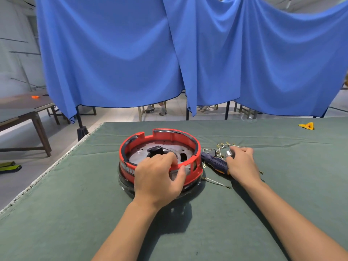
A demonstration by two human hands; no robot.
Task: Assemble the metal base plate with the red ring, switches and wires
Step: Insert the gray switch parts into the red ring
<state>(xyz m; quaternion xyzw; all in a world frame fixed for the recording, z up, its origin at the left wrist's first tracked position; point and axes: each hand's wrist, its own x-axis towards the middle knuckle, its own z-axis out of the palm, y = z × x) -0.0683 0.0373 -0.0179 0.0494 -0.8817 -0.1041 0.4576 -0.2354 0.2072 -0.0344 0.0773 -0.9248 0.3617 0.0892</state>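
Note:
A red ring (169, 137) stands on the green table, with a round metal base plate (170, 148) lying inside it and a black part at the plate's middle. My left hand (160, 178) grips the ring's near wall, fingers inside over the plate and thumb outside against a grey piece. To the right my right hand (243, 162) curls round a small grey-white switch (228, 153). A pile of white wires (220, 147) with brass terminals lies just beyond that hand. A screwdriver (214, 161) with a blue, black and orange handle lies between ring and right hand.
The green cloth covers the table (188, 232), whose left edge runs diagonally. A loose wire (216, 182) lies near the ring's right side. A yellow triangular object (307, 126) sits far right. Blue curtains (188, 53) hang behind; wooden tables stand at left.

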